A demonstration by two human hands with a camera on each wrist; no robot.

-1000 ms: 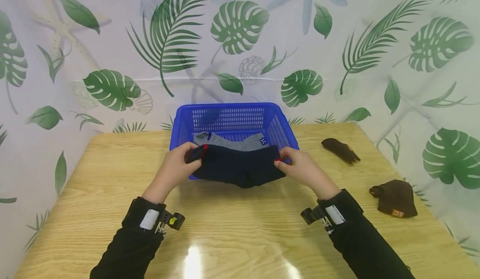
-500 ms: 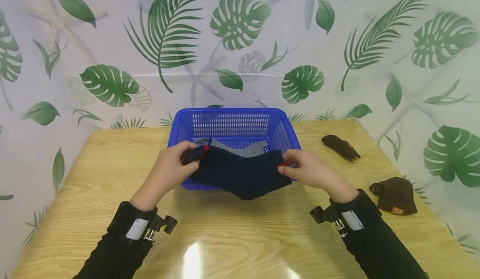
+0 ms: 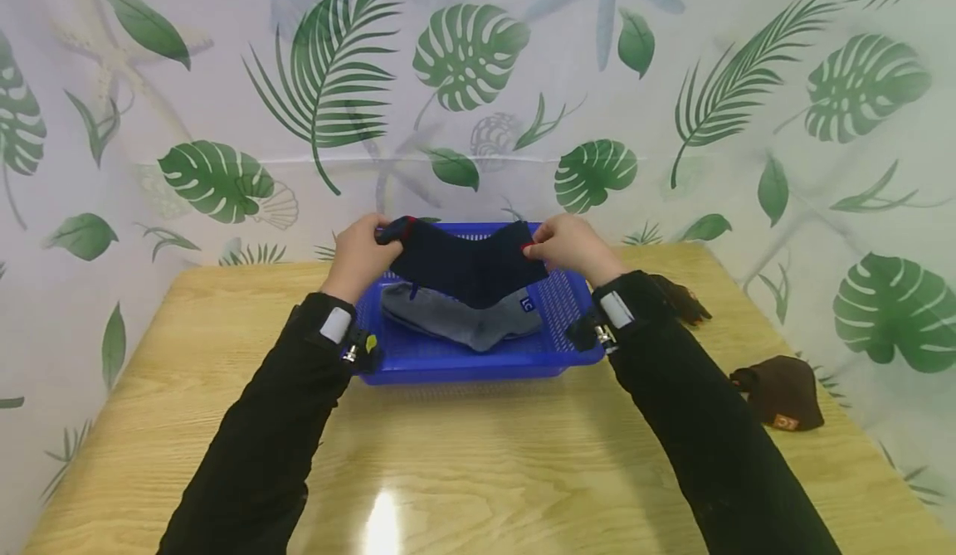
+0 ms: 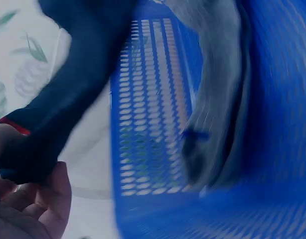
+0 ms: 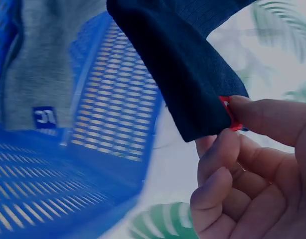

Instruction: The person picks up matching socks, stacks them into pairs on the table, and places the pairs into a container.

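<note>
leaf-printed sheeting point(image 3: 478, 82) is hung behind a pale wooden table point(image 3: 478, 472) in the head view. a blue basket point(image 3: 478, 360) is set near the table's far edge, and a grey sock point(image 3: 459, 321) is laid flat inside it. a navy sock point(image 3: 466, 266) with red trim is held stretched above the basket, clear of the grey sock, its middle sagging down. one end is pinched by the left hand point(image 3: 361, 254) and the other end by the right hand point(image 3: 568, 246), both hands being raised over the basket's back rim. black sleeves are worn on both arms. two brown socks are seen on the table to the right: one point(image 3: 683, 298) partly hidden behind the right wrist, the other point(image 3: 782, 393) nearer the table's right edge, well apart from the basket.

in the left wrist view, which is blurred, the navy sock point(image 4: 68, 99) is seen running down to the left hand point(image 4: 28, 209), where its red-trimmed end is gripped between curled fingers. the basket's mesh wall point(image 4: 153, 124) and the grey sock point(image 4: 218, 114) are seen beside it.

in the right wrist view, the navy sock's point(image 5: 178, 69) red-edged corner is pinched between thumb and fingertips of the right hand point(image 5: 252, 174), the other fingers being curled. below, the grey sock point(image 5: 43, 74) with a small blue label is seen lying in the basket point(image 5: 68, 199).
</note>
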